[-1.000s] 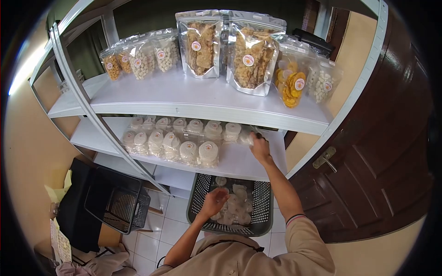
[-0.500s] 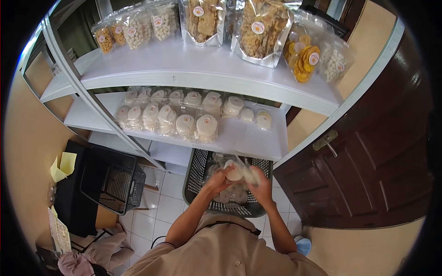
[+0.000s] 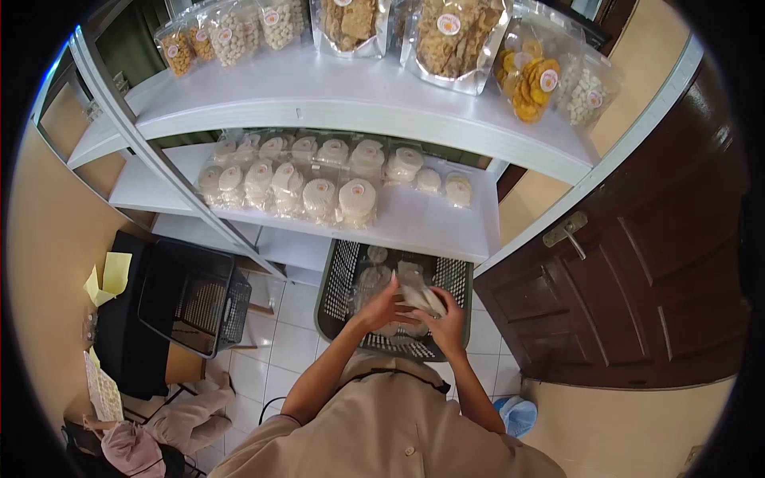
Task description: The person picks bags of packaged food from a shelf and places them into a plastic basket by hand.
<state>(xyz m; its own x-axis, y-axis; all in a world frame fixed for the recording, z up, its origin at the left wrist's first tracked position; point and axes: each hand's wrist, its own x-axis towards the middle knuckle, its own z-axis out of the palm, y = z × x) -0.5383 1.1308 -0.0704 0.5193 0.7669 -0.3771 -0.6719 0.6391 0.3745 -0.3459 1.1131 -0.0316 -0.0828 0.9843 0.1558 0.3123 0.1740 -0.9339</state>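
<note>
Between my hands, above a dark green basket (image 3: 323, 307), is a clear plastic packet of pale round crackers (image 3: 420, 291), tilted on edge. My right hand (image 3: 448, 325) grips its lower right side, with the thumb near the top edge. My left hand (image 3: 381, 309) is at its left side, thumb raised and fingers curving beneath it. Whether there is one packet or two pressed together I cannot make out. More clear packets of round crackers (image 3: 370, 279) lie in the basket below, partly hidden by my hands.
A white shelf (image 3: 430, 211) ahead holds rows of cracker packets (image 3: 319, 199). The upper shelf (image 3: 319, 95) carries snack pouches (image 3: 454, 40). A brown door (image 3: 621, 279) stands right, a black crate (image 3: 191, 299) left. Another person (image 3: 171, 422) sits lower left; a blue bin (image 3: 518, 416) is lower right.
My hands have come together around the packet, which has turned from showing its round face to being tilted on edge. The right hand's quick motion has slowed. The view has shifted slightly.
</note>
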